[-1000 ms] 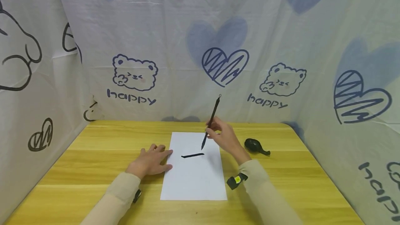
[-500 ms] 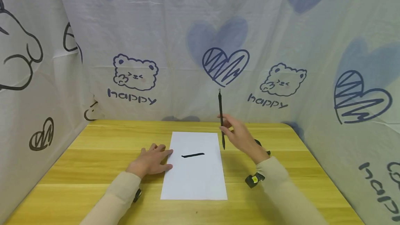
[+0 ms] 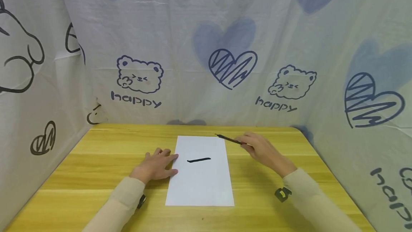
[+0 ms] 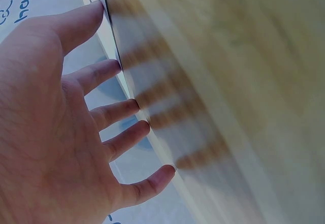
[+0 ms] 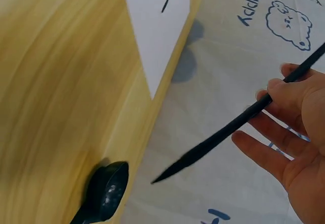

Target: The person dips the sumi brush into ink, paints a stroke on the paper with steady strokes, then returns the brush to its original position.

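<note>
A white sheet of paper (image 3: 201, 185) lies on the table with one short black stroke (image 3: 199, 160) across its upper half. My left hand (image 3: 154, 165) rests with spread fingers on the table, thumb and index tips on the paper's left edge. To the right of the sheet, my right hand (image 3: 264, 153) pinches a black writing brush (image 5: 213, 140) in the air. In the head view the brush's loop end leans left and the hand hides its tip. The right wrist view shows the dark pointed tip near a black spoon-shaped dish (image 5: 106, 188), apart from it.
The wooden table (image 3: 96, 174) is enclosed by white cloth (image 3: 180, 92) printed with hearts, bears and lettering at the back and both sides. In the head view the right hand and arm cover the spot of the black dish.
My right hand has moved right, off the paper, carrying the brush. The brush has swung from upright to nearly level, and the dish is now hidden in the head view. The left hand stays put.
</note>
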The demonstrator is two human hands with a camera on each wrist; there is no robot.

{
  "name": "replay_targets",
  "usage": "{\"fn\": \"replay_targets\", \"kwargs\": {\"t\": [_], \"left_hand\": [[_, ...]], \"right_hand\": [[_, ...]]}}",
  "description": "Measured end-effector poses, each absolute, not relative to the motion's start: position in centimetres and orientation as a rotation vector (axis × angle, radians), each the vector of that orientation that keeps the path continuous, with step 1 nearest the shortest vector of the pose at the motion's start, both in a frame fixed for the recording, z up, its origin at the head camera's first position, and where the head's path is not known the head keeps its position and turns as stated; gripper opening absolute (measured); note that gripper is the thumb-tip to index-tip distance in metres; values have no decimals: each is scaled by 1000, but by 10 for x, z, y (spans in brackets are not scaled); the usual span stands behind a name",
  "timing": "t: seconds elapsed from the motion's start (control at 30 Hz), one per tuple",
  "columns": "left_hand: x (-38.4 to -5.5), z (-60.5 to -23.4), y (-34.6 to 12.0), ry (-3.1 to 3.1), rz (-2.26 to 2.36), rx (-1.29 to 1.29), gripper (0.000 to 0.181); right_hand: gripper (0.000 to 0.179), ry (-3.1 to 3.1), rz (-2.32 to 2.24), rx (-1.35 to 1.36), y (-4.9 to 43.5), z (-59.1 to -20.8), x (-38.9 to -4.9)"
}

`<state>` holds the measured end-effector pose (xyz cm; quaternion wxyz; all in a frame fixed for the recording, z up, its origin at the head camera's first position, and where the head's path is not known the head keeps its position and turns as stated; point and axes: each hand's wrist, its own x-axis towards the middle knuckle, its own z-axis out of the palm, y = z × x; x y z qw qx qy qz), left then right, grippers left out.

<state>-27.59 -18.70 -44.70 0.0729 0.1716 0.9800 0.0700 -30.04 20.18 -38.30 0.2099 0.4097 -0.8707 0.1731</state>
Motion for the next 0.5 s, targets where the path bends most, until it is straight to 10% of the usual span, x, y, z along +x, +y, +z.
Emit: {"fn": "replay_targets", "kwargs": {"t": [0.5], "left_hand": [[-278, -448, -186, 2941, 217, 504, 65]], "right_hand": [[23, -2380, 349, 1296, 247, -418, -299]]}}
